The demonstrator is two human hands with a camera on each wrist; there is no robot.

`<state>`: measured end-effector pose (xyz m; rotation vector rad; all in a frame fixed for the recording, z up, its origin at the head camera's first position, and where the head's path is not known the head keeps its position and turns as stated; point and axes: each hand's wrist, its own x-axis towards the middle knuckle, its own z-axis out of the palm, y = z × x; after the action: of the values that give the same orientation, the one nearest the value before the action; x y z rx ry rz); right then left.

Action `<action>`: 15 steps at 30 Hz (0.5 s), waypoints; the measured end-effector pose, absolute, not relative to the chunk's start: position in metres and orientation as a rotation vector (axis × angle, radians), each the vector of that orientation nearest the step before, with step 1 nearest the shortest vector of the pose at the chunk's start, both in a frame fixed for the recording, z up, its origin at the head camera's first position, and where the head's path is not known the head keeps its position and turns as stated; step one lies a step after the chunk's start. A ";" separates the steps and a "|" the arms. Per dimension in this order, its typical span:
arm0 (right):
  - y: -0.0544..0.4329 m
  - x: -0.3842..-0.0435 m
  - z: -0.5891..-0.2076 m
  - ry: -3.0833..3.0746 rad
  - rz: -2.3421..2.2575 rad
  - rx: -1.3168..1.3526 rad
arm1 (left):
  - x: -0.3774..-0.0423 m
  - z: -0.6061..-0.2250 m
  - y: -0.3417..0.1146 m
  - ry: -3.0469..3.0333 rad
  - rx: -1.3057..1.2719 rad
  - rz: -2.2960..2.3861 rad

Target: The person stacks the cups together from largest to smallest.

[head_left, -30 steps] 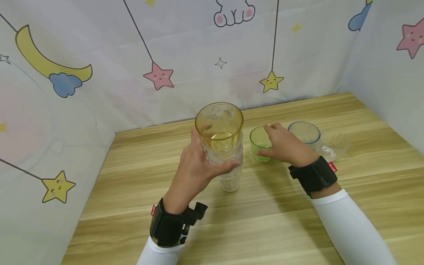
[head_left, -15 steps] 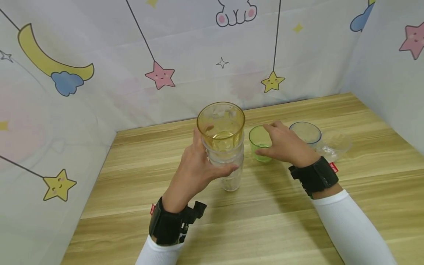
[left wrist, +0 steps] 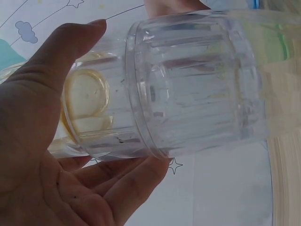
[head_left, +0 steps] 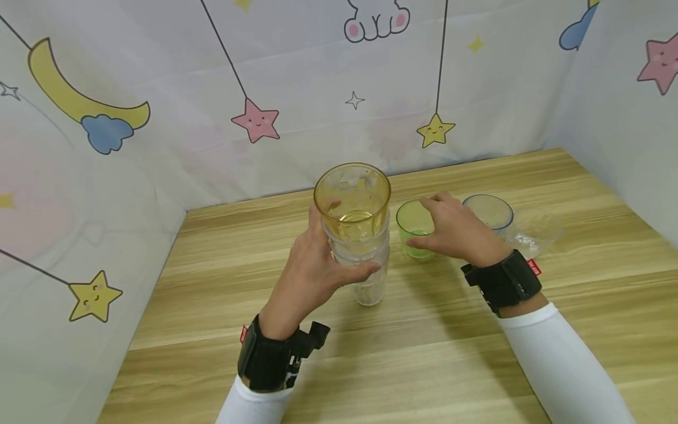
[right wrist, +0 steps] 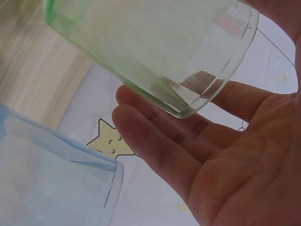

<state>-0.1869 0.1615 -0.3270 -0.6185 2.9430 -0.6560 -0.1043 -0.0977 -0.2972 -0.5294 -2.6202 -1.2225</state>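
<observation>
Wood-grain tabletop (head_left: 402,365) below, we gripped a cup stack (head_left: 361,238) mid-frame with our left hand (head_left: 313,268) and, right of centre, a green cup (head_left: 411,222) with our right hand (head_left: 458,232).

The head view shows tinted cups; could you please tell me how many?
3: the amber cup topping the clear stack in the left hand, the green cup at the right hand, and the blue cup farther right. Nested ones may be hidden.

No wording legible. A red tag (head_left: 534,267) at the outer edge of the right wristband (head_left: 505,284) appears lettered; left wristband's (head_left: 265,357) tag (head_left: 243,334) likewise unreadable.
</observation>
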 end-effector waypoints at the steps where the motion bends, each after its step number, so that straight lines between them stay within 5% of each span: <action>1: 0.162 -0.187 -0.327 2.944 -0.659 -0.616 | -0.104 -0.297 -0.098 -2.622 -0.530 -1.220; 15: 0.162 -0.185 -0.322 2.975 -0.678 -0.618 | -0.104 -0.298 -0.098 -2.617 -0.527 -1.200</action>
<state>-0.1852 0.1625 -0.3223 -0.6178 2.9753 -0.6778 -0.1044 -0.0983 -0.2980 -0.5275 -2.6168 -1.1999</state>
